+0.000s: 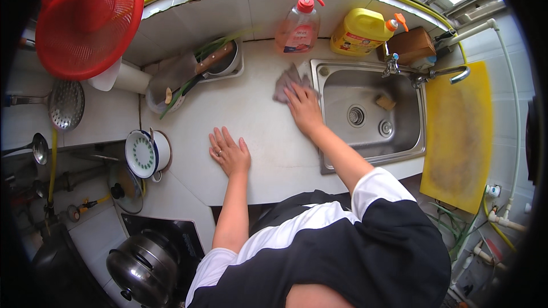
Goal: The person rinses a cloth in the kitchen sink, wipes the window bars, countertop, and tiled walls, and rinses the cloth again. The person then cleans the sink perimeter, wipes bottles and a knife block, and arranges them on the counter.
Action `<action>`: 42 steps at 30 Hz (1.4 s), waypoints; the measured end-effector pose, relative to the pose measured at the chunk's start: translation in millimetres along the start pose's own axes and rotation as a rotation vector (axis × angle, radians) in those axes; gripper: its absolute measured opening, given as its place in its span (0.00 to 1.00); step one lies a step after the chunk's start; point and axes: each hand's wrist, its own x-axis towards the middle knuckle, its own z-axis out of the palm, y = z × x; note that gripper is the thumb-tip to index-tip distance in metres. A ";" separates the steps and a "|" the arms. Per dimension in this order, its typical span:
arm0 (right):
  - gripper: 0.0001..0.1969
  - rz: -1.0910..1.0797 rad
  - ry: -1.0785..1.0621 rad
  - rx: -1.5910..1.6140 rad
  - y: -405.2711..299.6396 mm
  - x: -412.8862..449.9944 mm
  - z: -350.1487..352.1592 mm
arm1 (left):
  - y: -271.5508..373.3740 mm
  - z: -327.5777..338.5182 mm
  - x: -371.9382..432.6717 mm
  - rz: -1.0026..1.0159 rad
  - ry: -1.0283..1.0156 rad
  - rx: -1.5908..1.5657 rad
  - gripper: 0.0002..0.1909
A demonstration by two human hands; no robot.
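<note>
My right hand [305, 109] presses a crumpled grey cloth [286, 85] onto the white countertop [265, 137], close to the left rim of the stainless steel sink [316, 94]. The fingers lie over the cloth's lower right part. My left hand [231, 150] rests palm down on the counter with its fingers apart and holds nothing; a ring is on one finger. Behind the cloth stand a clear pump bottle [299, 30] with a red top and a yellow jug [358, 32] with an orange pump.
At the back left, a cleaver [216, 57] and green onions [177, 98] lie over bowls. An enamel pot [162, 154] stands left of my left hand. A lidded steel pot [143, 265] sits on the cooktop [188, 233]. A yellow board [458, 137] stands right of the sink. A red colander [90, 21] hangs upper left.
</note>
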 end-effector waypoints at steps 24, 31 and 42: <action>0.13 0.172 0.097 1.598 -34.2 189.9 -251.8 | 23.2 -57.5 64.3 0.089 -0.161 -0.286 0.33; 0.13 -0.384 1.186 0.463 -98.1 325.7 -498.4 | 129.8 -323.0 212.3 0.812 0.349 -0.679 0.26; 0.18 -0.471 1.253 -0.122 -163.9 414.2 -544.1 | 227.8 -463.9 372.6 0.299 0.352 -0.740 0.39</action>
